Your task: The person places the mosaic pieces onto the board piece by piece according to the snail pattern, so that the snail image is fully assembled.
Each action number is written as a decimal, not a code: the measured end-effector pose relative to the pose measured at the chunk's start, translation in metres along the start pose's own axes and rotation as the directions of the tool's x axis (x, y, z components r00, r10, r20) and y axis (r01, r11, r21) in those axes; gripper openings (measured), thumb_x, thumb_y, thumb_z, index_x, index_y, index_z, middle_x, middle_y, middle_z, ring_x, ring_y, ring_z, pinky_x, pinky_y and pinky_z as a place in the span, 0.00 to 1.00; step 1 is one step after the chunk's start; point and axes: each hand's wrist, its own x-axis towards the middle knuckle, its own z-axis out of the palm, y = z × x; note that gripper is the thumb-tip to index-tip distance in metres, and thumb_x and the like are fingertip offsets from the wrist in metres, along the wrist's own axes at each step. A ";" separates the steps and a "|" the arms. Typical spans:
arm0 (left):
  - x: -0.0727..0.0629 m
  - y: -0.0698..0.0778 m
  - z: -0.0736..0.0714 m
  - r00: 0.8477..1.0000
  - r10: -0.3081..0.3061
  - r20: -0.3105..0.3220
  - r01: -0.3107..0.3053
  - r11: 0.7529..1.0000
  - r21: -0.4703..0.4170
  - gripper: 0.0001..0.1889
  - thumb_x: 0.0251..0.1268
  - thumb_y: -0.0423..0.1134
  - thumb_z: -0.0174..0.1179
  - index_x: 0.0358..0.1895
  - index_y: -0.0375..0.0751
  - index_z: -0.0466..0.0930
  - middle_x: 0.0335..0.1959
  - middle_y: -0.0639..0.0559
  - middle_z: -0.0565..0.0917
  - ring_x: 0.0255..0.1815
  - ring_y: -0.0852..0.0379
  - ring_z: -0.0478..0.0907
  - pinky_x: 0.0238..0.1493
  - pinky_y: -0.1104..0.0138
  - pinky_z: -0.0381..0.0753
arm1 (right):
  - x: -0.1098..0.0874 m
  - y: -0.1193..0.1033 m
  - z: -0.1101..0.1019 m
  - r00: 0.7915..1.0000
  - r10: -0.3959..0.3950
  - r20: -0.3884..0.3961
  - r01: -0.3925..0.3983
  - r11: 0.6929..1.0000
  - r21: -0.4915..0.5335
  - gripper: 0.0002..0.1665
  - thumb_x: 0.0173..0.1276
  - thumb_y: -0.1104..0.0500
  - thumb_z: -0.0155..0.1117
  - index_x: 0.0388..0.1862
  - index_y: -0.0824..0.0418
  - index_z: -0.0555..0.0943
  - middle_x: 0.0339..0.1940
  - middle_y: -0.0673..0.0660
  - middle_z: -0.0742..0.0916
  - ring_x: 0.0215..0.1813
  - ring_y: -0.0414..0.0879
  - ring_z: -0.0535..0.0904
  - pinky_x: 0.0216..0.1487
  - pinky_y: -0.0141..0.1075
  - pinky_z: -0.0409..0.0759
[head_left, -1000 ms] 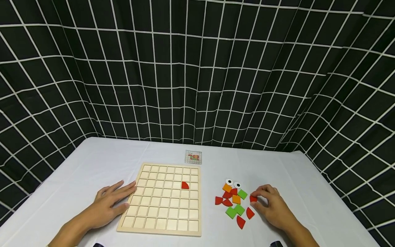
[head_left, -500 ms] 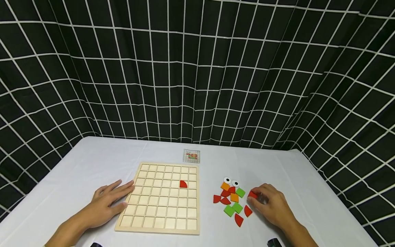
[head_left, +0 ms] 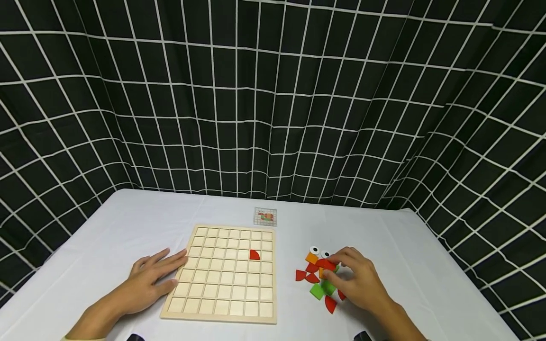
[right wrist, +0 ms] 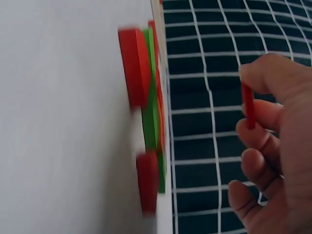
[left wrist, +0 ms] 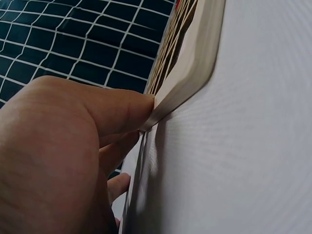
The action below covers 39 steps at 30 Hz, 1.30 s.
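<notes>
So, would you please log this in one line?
left hand: touches beige wooden grid board; right hand: pinches red quarter-circle piece; on board: another red quarter-circle

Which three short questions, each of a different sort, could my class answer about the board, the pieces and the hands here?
1. What colour is the lone piece on the wooden board?
2. True or false: the left hand touches the board's edge.
3. What does the right hand hold?
A) a green square
B) a red piece
C) an eye disc

Key: 1. Red. 2. True. 3. B.
</notes>
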 end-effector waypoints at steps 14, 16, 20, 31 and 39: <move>-0.001 0.001 0.000 1.000 -0.005 0.002 0.005 1.000 -0.024 0.25 0.66 0.40 0.59 0.67 0.43 0.73 0.70 0.52 0.67 0.71 0.35 0.52 0.61 0.38 0.40 | 0.036 -0.033 0.042 0.988 -0.140 0.060 0.127 0.976 0.179 0.12 0.52 0.64 0.75 0.35 0.55 0.84 0.34 0.43 0.80 0.34 0.44 0.75 0.25 0.31 0.77; -0.001 0.001 0.000 1.000 -0.010 0.004 0.010 1.000 -0.019 0.25 0.66 0.40 0.60 0.67 0.44 0.73 0.70 0.52 0.67 0.72 0.36 0.52 0.62 0.38 0.40 | 0.041 -0.037 0.048 0.986 -0.150 0.071 0.136 0.975 0.177 0.11 0.52 0.63 0.75 0.35 0.55 0.84 0.34 0.42 0.80 0.35 0.42 0.75 0.26 0.31 0.77; 0.000 0.001 -0.002 1.000 -0.010 0.004 0.010 1.000 -0.005 0.25 0.66 0.41 0.59 0.67 0.44 0.73 0.70 0.52 0.67 0.71 0.36 0.52 0.62 0.38 0.41 | 0.050 -0.043 0.061 0.981 -0.168 0.092 0.151 0.973 0.173 0.10 0.53 0.61 0.75 0.34 0.54 0.84 0.33 0.41 0.80 0.38 0.38 0.75 0.32 0.34 0.78; 0.002 0.002 -0.002 1.000 -0.023 0.004 0.023 1.000 -0.010 0.25 0.66 0.40 0.59 0.67 0.44 0.72 0.70 0.54 0.67 0.72 0.37 0.52 0.63 0.39 0.39 | 0.064 -0.045 0.087 0.973 -0.141 0.180 0.096 0.966 0.239 0.11 0.53 0.62 0.74 0.37 0.57 0.85 0.36 0.44 0.81 0.37 0.44 0.77 0.37 0.39 0.77; 0.002 0.000 0.001 0.999 -0.034 0.010 0.034 0.999 0.001 0.26 0.65 0.39 0.60 0.68 0.44 0.72 0.71 0.53 0.66 0.72 0.37 0.52 0.63 0.40 0.40 | 0.066 -0.046 0.105 0.958 -0.150 0.246 0.083 0.961 0.262 0.10 0.53 0.62 0.73 0.35 0.58 0.86 0.34 0.45 0.80 0.37 0.42 0.75 0.36 0.33 0.75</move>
